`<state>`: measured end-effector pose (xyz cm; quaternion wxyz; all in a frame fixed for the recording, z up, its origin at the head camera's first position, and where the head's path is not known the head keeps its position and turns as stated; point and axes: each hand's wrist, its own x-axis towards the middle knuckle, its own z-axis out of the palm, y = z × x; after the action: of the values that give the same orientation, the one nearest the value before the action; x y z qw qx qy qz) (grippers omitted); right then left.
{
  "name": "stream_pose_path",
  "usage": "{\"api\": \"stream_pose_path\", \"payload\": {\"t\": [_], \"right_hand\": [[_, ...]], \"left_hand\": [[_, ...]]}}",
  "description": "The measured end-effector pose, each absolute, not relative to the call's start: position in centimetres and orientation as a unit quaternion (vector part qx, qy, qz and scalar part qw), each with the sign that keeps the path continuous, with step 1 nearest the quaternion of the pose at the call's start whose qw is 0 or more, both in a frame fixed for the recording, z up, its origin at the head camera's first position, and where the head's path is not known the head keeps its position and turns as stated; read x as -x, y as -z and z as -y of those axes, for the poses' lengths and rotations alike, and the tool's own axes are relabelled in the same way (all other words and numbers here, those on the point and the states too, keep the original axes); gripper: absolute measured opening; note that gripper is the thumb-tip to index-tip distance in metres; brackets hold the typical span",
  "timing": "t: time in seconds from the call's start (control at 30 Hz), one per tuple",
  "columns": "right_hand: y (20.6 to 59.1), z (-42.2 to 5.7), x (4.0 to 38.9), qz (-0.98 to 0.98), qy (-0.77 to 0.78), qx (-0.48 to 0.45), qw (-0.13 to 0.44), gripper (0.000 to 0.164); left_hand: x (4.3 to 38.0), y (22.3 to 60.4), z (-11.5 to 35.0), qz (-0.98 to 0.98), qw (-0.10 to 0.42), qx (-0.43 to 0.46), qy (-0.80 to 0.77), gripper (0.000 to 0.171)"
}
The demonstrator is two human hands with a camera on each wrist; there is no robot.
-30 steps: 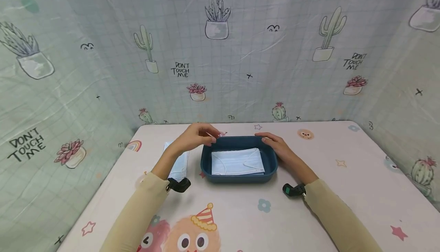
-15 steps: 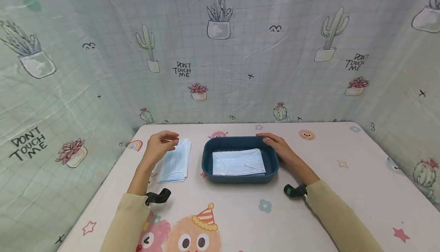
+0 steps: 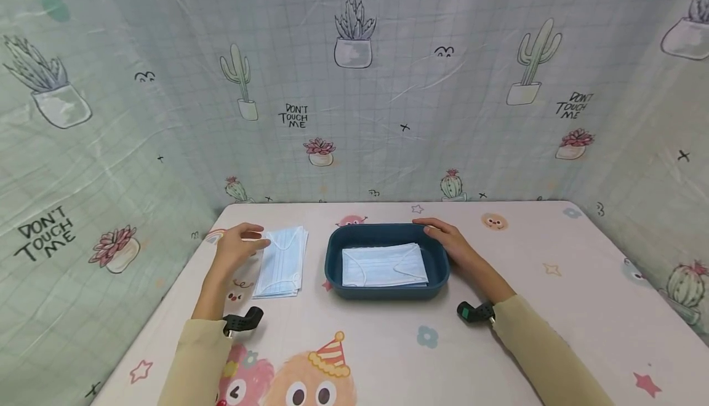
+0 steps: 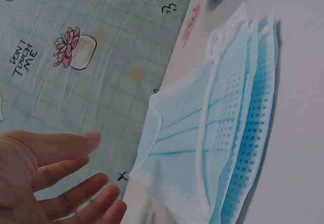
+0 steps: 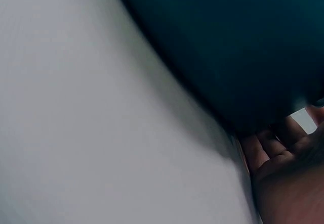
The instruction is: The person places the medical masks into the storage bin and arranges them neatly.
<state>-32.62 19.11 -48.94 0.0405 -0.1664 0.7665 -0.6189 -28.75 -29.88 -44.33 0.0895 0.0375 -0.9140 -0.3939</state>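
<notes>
1. Behind the table hangs a pale grey-green gridded sheet point(image 3: 354, 104) printed with potted cacti.
2. Before it stretches a white tabletop point(image 3: 443, 369) printed with cartoon faces and stars.
3. Towards the table's far edge sits a dark blue oblong tray point(image 3: 386, 293) with rounded corners and raised walls.
4. Left of the tray and apart from it, a stack of pale blue pleated face masks point(image 3: 281, 261) lies flat on the table, its long sides running away from the person, its edges slightly fanned.
5. Inside the tray, more pale blue masks point(image 3: 384, 264) lie flat, set crosswise.
6. The right hand point(image 3: 451, 240) grips the tray's far right corner, thumb over the rim, fingers around the outside.
7. The left hand point(image 3: 237, 249) holds nothing; its loosely bent fingers are spread beside the stack's far left edge.
8. A thin white ear loop point(image 4: 205, 107) crosses the stack's top mask.
9. One second earlier the left hand was at the tray's left rim; it has since moved left, past the stack. The right hand, tray and masks have stayed put.
</notes>
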Motion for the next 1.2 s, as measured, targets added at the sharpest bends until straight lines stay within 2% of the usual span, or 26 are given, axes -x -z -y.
{"api": "stream_pose_path", "payload": {"t": [0.23, 0.3, 0.67, 1.2], "right_hand": [[48.9, -19.0, 32.8, -0.767, 0.619, 0.163, 0.044, 0.044], [49.0, -19.1, 32.8, -0.769, 0.615, 0.168, 0.043, 0.045], [49.1, -19.2, 33.0, -0.770, 0.612, 0.175, 0.040, 0.045], [49.1, -19.1, 33.0, -0.776, 0.605, 0.175, 0.038, 0.045]], "left_hand": [[28.7, 44.9, 30.8, 0.913, -0.012, -0.058, 0.403, 0.065], [28.7, 45.0, 30.5, 0.916, -0.027, -0.069, 0.395, 0.067], [28.6, 45.7, 29.9, 0.927, -0.019, -0.094, 0.362, 0.063], [28.7, 46.0, 29.8, 0.912, 0.001, -0.119, 0.394, 0.032]]}}
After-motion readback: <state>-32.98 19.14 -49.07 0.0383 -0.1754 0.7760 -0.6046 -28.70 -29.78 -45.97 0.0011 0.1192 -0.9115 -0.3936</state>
